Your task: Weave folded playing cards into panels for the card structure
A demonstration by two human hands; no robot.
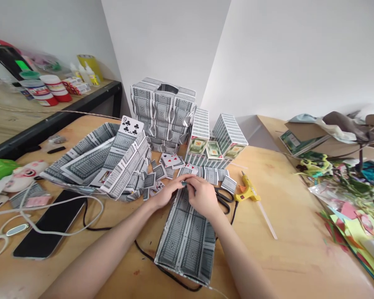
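A long box covered in grey-backed playing cards (pixel 187 236) lies on the wooden table in front of me. At its far end, my left hand (pixel 171 192) rests with fingers closed along the edge. My right hand (pixel 202 195) bends over the same end, thumb and fingers pinched together near the left fingertips. A small dark greenish bit shows between the fingertips; what it is stays unclear. Loose cards (pixel 171 160) are scattered just beyond the hands. Black-handled scissors (pixel 225 199) and a yellow glue gun (pixel 248 189) with a clear glue stick lie to the right.
Behind stand a large card-covered structure (pixel 165 110) and stacked card packs (pixel 199 133). An open card-built form (pixel 124 166) stands left, near a black phone (pixel 50 226) and white cables. A black cord runs under the box. Craft scraps (pixel 352 220) lie far right.
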